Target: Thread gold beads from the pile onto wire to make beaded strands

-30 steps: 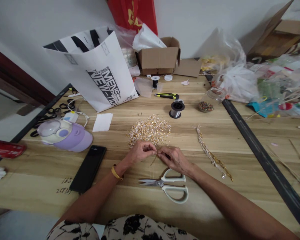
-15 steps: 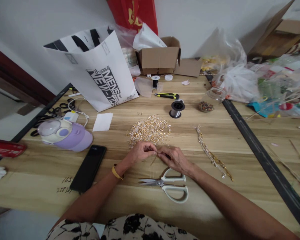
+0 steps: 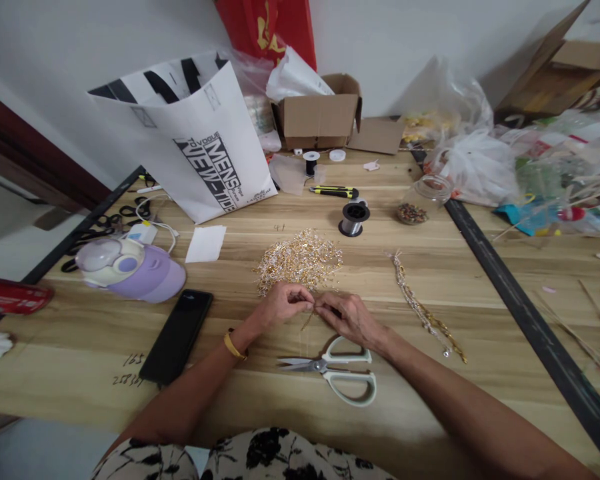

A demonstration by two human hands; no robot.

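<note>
"Two items to check: finger state and strand (image 3: 307, 321) position. Begin with the left hand (image 3: 286, 301)."

"Left hand: thumb and forefinger pinch the upper end of the strand. Remaining fingers are curled together. A gold bracelet (image 3: 233, 345) is fitted at the wrist."

"Right hand (image 3: 347, 317)?"

"Thumb and forefinger are pressed together on the same end of the strand, fingertips meeting those of the left. Remaining fingers are folded. The exact point of contact is too small to tell."

"Locate the strand."

"It hangs below the fingertips, slanting down to the left, over the table (image 3: 260, 400). It is thin and gold-coloured. Whether its lower end touches the surface, I cannot tell."

"List adjacent items, nearest first."

"Beads (image 3: 300, 260), gold and clear: loose pile just beyond both hands. Scissors (image 3: 325, 367): lying flat on the near side, blades pointing left, handles close to the right wrist."

"Outer items, right side?"

"Bead strings (image 3: 423, 310), silver and gold: laid at a slant, apart from the right hand. Spool (image 3: 353, 220) of wire: upright, beyond the pile. Jar (image 3: 413, 212): clear, small coloured pieces inside, right of the spool."

"Left side?"

"Phone (image 3: 177, 337): flat, dark screen upward, beside the left forearm. Bottle (image 3: 150, 270): lilac, on its side, beyond the phone. Paper (image 3: 205, 245): white, flat, between bottle and pile."
</note>
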